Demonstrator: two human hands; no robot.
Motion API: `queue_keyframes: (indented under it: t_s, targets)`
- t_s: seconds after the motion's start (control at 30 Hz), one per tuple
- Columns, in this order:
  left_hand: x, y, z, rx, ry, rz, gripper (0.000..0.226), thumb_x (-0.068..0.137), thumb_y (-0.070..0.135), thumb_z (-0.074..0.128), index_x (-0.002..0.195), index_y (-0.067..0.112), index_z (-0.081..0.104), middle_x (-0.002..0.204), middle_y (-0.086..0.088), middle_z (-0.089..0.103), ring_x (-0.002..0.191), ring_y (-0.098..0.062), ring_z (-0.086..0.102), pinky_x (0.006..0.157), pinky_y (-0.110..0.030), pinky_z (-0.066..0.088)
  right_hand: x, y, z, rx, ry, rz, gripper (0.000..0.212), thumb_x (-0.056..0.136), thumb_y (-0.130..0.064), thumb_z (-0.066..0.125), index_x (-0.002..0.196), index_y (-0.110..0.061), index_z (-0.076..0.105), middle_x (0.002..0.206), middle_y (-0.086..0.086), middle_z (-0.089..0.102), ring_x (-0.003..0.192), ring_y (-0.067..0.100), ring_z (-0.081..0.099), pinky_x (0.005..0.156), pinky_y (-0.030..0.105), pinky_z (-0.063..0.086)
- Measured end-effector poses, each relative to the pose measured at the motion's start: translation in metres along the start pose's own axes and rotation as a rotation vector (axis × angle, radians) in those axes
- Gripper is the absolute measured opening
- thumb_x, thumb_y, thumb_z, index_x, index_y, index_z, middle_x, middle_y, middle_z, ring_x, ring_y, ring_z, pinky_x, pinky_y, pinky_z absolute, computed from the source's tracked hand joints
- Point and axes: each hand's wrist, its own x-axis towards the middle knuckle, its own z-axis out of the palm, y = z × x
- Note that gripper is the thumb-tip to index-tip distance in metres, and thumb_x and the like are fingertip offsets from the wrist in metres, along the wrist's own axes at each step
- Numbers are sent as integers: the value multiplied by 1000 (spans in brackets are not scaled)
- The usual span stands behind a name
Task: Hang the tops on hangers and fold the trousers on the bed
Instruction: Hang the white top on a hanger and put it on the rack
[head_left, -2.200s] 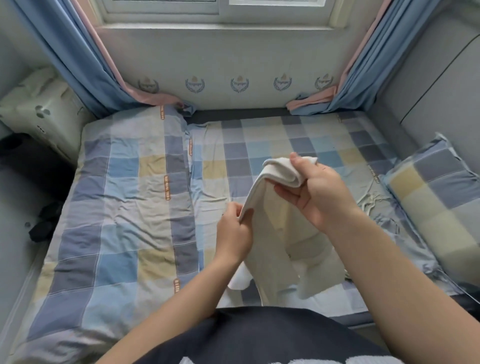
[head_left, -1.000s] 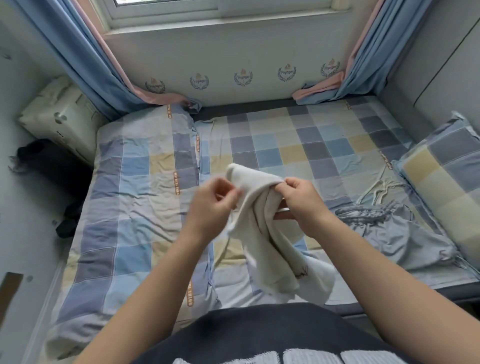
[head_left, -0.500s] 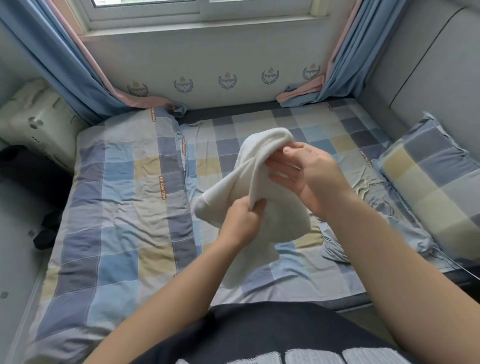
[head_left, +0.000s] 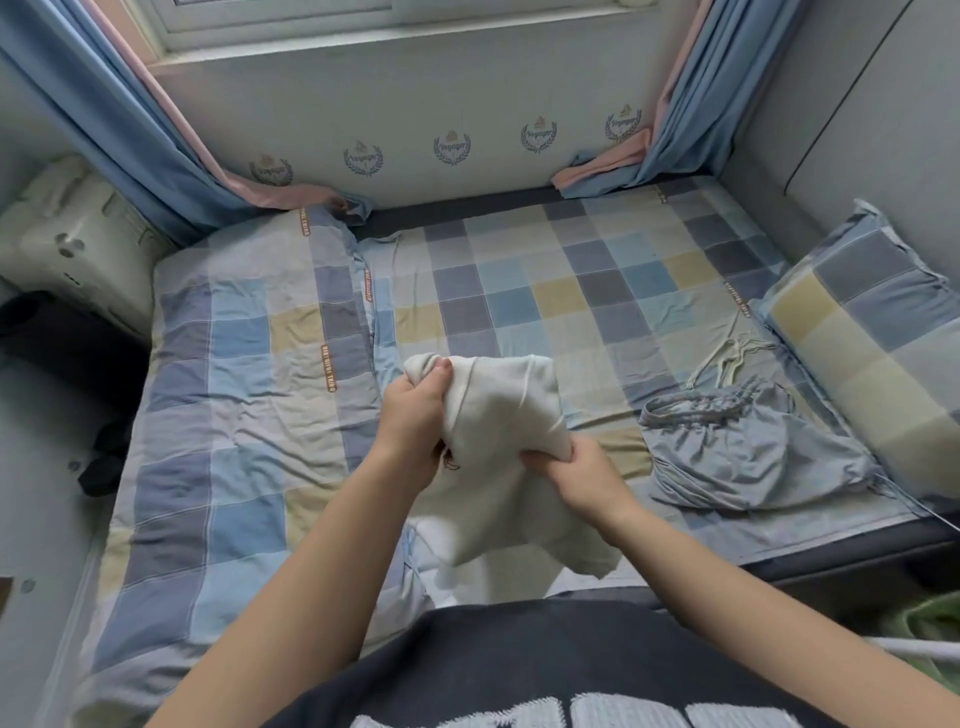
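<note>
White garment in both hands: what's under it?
The white garment hangs over the checked sheet, which shows around it. The left hand grips its top corner, the right hand its lower edge. The sheet directly beneath and fingertips tucked into the cloth are covered.

Matt cream cloth garment (head_left: 501, 415); soft, wrinkled checked cotton bedsheet (head_left: 519, 291).

Half a second ago the right hand (head_left: 576, 470) held the top of the cream garment (head_left: 506, 415), with the left hand (head_left: 415, 415) gripping lower down. Now the left hand grips the garment's upper left corner at frame centre. The right hand has dropped and pinches the bunched cloth lower, right of centre.
</note>
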Motion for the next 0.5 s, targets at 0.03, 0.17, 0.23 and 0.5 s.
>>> queue_keyframes:
  t_s: [0.03, 0.17, 0.23, 0.5]
  targets:
    - [2, 0, -5, -26, 12, -1, 18, 102, 20, 58, 107, 4, 67, 99, -15, 72, 91, -27, 70, 75, -37, 59, 1, -4, -7, -10, 10, -46, 10, 88, -20, 75, 86, -12, 71, 84, -3, 71, 80, 12, 62, 76, 36, 50]
    - [9, -4, -21, 15, 47, 25, 13, 103, 17, 57, 104, 8, 67, 99, -13, 67, 86, -24, 64, 66, -32, 57, 6, -24, -25, -111, 13, -226, 11, 89, -23, 73, 80, -19, 68, 66, -16, 62, 68, 4, 54, 66, 32, 44]
    - [9, -9, -26, 111, 56, 44, 13, 101, 15, 59, 106, 5, 65, 102, -15, 66, 86, -24, 63, 65, -31, 58, 6, -35, -32, -159, 15, -332, 14, 90, -22, 70, 78, -29, 69, 68, -18, 62, 68, -1, 54, 68, 30, 45]
    - [1, 1, -42, 1033, -243, 26, 26, 87, 33, 78, 97, 11, 71, 97, -4, 72, 90, -18, 64, 77, -31, 48, 18, -73, -75, -445, -95, -580, 23, 90, 2, 59, 92, -13, 77, 96, -9, 67, 96, 20, 60, 92, 36, 46]
